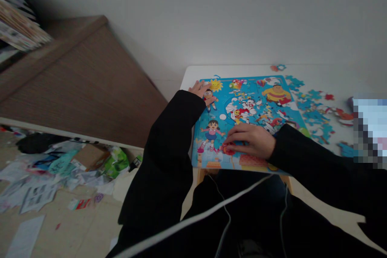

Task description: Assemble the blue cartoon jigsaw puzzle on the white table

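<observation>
A blue cartoon jigsaw puzzle (pixel 221 107) lies in its tray at the near left part of the white table, with loose pieces heaped on its middle and right. My left hand (pixel 202 90) rests on the upper left corner, fingers spread over a boy figure beside the yellow sun. Low on the board, my right hand (pixel 254 139) has its fingers pinched on a red puzzle piece (pixel 227 148), right of the girl in the pink top. The fingers partly cover that piece. My right hand and sleeve hide some of the lower right of the picture.
Loose puzzle pieces (pixel 316 107) are scattered over the white table (pixel 190 73) to the right. A blurred-out screen (pixel 370 125) stands at the right edge. A brown cabinet (pixel 105 84) is at left, with litter (pixel 63 161) on the floor. A white cable (pixel 193 219) crosses my lap.
</observation>
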### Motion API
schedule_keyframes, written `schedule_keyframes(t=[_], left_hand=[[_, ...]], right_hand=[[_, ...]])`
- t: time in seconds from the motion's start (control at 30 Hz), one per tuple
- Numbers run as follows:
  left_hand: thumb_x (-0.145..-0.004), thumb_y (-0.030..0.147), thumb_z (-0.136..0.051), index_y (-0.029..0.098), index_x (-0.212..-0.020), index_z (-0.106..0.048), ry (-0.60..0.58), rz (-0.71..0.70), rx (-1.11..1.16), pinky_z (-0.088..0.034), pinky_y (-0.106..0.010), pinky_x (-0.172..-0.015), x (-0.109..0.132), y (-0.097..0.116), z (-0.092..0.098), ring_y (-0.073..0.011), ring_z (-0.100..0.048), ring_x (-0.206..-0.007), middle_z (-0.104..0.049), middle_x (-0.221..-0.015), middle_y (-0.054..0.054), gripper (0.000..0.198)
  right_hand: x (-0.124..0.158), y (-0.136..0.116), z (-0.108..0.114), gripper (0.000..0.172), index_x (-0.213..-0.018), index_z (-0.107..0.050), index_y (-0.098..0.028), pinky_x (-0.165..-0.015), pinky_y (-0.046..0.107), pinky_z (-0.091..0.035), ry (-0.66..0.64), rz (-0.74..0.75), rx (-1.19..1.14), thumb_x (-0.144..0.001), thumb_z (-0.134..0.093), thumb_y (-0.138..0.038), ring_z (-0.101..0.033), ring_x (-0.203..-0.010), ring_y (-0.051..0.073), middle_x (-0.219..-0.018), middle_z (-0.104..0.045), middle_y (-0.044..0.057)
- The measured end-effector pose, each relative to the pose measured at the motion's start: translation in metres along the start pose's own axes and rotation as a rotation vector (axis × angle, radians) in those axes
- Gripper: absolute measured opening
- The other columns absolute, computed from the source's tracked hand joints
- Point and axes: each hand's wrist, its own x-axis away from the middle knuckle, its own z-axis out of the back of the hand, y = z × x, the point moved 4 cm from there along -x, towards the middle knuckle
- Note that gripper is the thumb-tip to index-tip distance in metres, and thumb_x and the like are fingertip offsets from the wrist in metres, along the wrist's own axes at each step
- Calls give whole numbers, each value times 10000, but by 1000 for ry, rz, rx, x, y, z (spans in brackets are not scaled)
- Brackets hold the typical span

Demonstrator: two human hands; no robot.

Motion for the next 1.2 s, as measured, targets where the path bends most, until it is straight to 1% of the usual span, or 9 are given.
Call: schedule_keyframes(t=[0.1, 0.2, 0.37, 0.47, 0.6, 0.73, 0.9, 1.07, 1.2], left_hand=[[-824, 505, -540, 261, -1379, -337, 6, 0, -16, -187, -509, -1098, -2, -2, -2, -279, -124, -1384, -215, -1492, -68, 640], [-825, 531, -519, 255, -1380, -337, 15, -9, -44, -196, -501, -1096, -3, -3, -3, -283, -132, -1382, -219, -1491, -71, 646], [-828, 541, -514, 253, -1378, -344, 23, -11, -71, -204, -479, -1100, -3, -3, -3, -288, -143, -1379, -227, -1489, -70, 644], [-823, 534, -528, 262, -1370, -356, 26, -12, -50, -204, -493, -1097, -4, -3, -3, -290, -147, -1378, -233, -1487, -71, 635], [-820, 518, -541, 236, -1364, -376, 27, -21, -16, -194, -495, -1100, -5, -4, -5, -302, -146, -1377, -234, -1485, -88, 634], [-809, 524, -548, 273, -1359, -380, 41, 0, -31, -202, -501, -1098, -8, -6, -7, -290, -158, -1376, -243, -1483, -64, 627], [-813, 531, -536, 281, -1356, -375, 43, -2, -38, -199, -497, -1096, -7, -7, -9, -282, -155, -1378, -241, -1484, -59, 619], [-821, 540, -511, 252, -1358, -377, 28, -28, -8, -178, -498, -1097, -3, -4, -4, -286, -141, -1379, -238, -1484, -82, 623], [-826, 519, -522, 232, -1362, -376, 5, -12, 1, -161, -493, -1101, -1, -1, -2, -294, -127, -1380, -225, -1487, -93, 625]], right_hand=[[1, 1, -1, 240, -946, -683, -209, -724, 268, -484, 24, 0, 19, -894, -476, -318, -604, -837, 141, -936, -653, 52], [1, 2, -3, 248, -950, -682, -212, -724, 273, -482, 50, -8, 23, -902, -459, -310, -598, -838, 141, -947, -649, 50], [2, 2, -3, 241, -948, -682, -210, -729, 273, -479, 42, -7, 12, -900, -463, -296, -595, -847, 139, -958, -649, 49], [2, 1, -4, 237, -955, -685, -223, -731, 270, -475, 44, 13, 24, -897, -467, -296, -596, -851, 137, -960, -653, 43], [4, -1, -4, 234, -937, -690, -228, -717, 266, -475, 77, 27, 82, -885, -486, -332, -607, -835, 139, -954, -664, 36], [3, -5, -6, 254, -897, -681, -218, -712, 271, -476, 104, 20, 162, -865, -508, -402, -617, -837, 149, -995, -671, 23], [2, -6, -8, 259, -883, -668, -214, -738, 273, -475, 98, 25, 190, -859, -512, -419, -612, -856, 150, -1007, -679, 15], [2, -5, -7, 235, -915, -664, -212, -773, 277, -479, 72, 39, 130, -861, -522, -392, -605, -882, 146, -1033, -674, 16], [2, -7, -7, 239, -968, -671, -233, -760, 281, -482, 79, 49, 143, -882, -491, -366, -601, -887, 146, -1056, -655, 29]])
